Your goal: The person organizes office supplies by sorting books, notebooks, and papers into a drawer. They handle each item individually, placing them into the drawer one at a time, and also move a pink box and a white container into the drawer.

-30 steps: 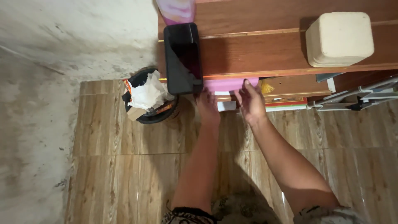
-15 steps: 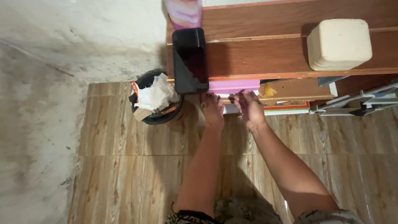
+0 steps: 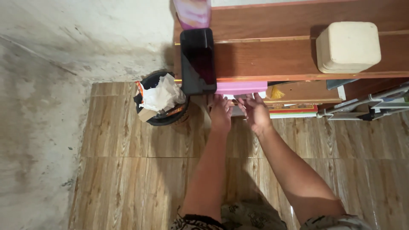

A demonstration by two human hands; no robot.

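My left hand [image 3: 220,113] and my right hand [image 3: 255,110] reach down side by side, fingers spread, just in front of a low wooden shelf unit [image 3: 298,55]. Neither hand holds anything. Right above their fingertips a pink flat book or box [image 3: 240,87] sticks out of a lower shelf, on a stack with white sheets. The fingertips are close to that stack's edge; whether they touch it I cannot tell.
A black box-like bin [image 3: 198,59] stands at the shelf's left end, a pink-purple object [image 3: 192,12] behind it. A cream square container [image 3: 348,46] sits on the shelf top. A black wastebasket [image 3: 161,102] full of paper stands left. Books and grey frames [image 3: 366,106] lie right.
My right hand has drawn back from the pink item it was touching; both hands now hover open just below the stack. The view shifted slightly.
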